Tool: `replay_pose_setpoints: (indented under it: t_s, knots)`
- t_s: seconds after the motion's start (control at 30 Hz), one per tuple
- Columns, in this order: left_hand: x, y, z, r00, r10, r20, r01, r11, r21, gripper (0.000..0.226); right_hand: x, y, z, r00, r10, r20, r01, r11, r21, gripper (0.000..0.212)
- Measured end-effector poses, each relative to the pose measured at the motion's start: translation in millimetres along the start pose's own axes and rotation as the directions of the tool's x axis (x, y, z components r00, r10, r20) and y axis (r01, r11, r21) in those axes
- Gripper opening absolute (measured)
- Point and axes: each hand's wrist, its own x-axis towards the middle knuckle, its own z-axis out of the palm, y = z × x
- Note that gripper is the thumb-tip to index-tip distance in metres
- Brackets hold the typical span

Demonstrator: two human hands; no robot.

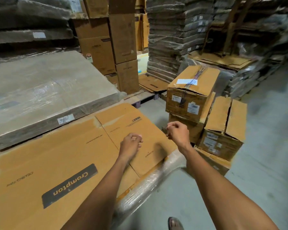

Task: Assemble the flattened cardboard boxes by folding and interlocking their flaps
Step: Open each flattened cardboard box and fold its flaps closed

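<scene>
The flat box (56, 155) lay under the left hand (130, 145), whose fingers were curled on nothing. The right hand (177, 131), also curled and empty, was just past the box edge, with stacked boxes (189, 95) close on its far side

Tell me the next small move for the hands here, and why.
Probably bring the right hand down onto the right edge of the top flattened box and grip it. The box lies flat and unfolded on the wrapped stack; the left hand hovers over it too, fingers curled, and neither seems to grip cardboard.
</scene>
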Motion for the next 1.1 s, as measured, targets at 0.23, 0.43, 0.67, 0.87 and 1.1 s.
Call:
replay_pose_setpoints:
  t_s: [0.23, 0.43, 0.67, 0.87, 1.1]
  knots:
    - [114, 59, 98, 0.992, 0.072, 0.108, -0.086, 0.987, 0.136, 0.032, 150, -6, -58, 0.984, 0.015, -0.178, -0.014, 1.0, 0.005, 0.009]
    - [248, 119, 190, 0.993, 0.066, 0.102, -0.085, 0.979, 0.187, 0.025, 297, -18, -99, 0.948, 0.074, -0.308, -0.061, 0.997, 0.052, 0.036]
    - [385, 172, 268, 0.998, 0.006, 0.062, -0.016, 0.987, 0.159, 0.055, 417, 0, -116, 0.875, 0.292, -0.386, -0.301, 0.953, 0.038, 0.083]
    - [458, 167, 296, 0.973, -0.218, 0.074, 0.211, 0.973, 0.088, 0.086, 450, 27, -119, 0.848, 0.405, -0.341, -0.387, 0.914, 0.123, 0.085]
    - [462, 156, 301, 0.939, -0.285, 0.192, 0.294, 0.956, -0.019, 0.059, 445, 36, -115, 0.84, 0.419, -0.346, -0.349, 0.904, 0.246, 0.085]
